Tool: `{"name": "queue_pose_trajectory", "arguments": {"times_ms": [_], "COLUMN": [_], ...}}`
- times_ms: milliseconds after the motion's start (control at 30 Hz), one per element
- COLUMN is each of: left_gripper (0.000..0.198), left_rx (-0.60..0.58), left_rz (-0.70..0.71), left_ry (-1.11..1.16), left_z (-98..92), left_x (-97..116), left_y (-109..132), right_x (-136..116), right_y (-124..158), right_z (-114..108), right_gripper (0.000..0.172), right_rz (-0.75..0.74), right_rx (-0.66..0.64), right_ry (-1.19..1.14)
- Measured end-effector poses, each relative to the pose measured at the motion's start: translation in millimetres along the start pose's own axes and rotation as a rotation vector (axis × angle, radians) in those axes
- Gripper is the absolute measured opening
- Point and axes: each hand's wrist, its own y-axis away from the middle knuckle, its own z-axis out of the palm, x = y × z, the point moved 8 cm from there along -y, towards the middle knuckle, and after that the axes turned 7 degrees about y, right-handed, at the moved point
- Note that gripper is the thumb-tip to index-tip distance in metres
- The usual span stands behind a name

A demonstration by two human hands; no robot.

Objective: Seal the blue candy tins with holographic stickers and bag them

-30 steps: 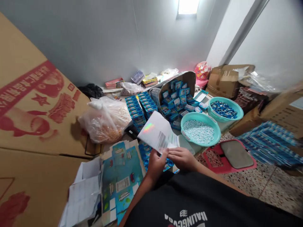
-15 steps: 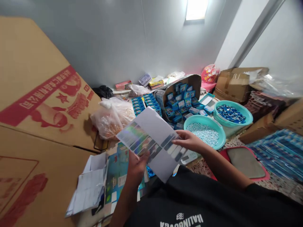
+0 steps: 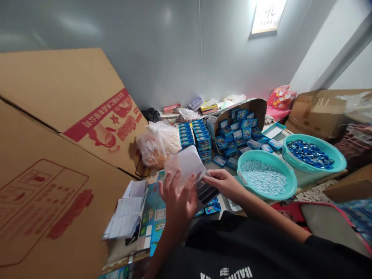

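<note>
Both my hands hold a glossy white sheet with rows of dark strips on it, over the low work surface. My left hand covers the sheet's lower left with fingers spread against it. My right hand pinches its right edge. Under the sheet lie flat blue printed cartons and a few small blue cases. A teal basin of pale blue pellets sits just right of my right hand.
A second teal basin holds dark blue pieces. Stacked blue boxes and a tipped cardboard box of them stand behind. A clear bag, white papers and large brown cartons fill the left.
The sheet has been drawn in and lowered, now smaller and tilted away. My left hand shifted from its lower edge onto its face. The view swung left.
</note>
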Motion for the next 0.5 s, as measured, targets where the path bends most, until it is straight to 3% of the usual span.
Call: {"name": "queue_pose_trajectory", "arguments": {"times_ms": [133, 200, 267, 367, 500], "left_gripper": [0.051, 0.047, 0.047, 0.053, 0.045], "left_rx": [-0.264, -0.332, -0.307, -0.183, -0.086], "left_rz": [0.186, 0.27, 0.323, 0.317, 0.164], "left_ry": [0.081, 0.168, 0.273, 0.393, 0.471], "left_z": [8.1, 11.6, 10.9, 6.7, 5.2], "left_x": [13.6, 14.7, 12.4, 4.1, -7.1], "left_y": [-19.6, -24.2, -26.9, -28.3, -26.6], "right_x": [-28.8, -41.9, -52.3, -62.8, -59.6], "right_y": [2.3, 2.5, 2.2, -1.1, -7.4], "right_z": [5.8, 7.3, 9.2, 8.0, 7.5], "right_gripper": [0.036, 0.028, 0.021, 0.02, 0.021], "right_rz": [-0.113, -0.151, -0.181, -0.227, -0.177], "right_rx": [-0.116, -0.189, -0.273, -0.301, -0.309], "right_ry": [0.408, 0.548, 0.607, 0.632, 0.266]}}
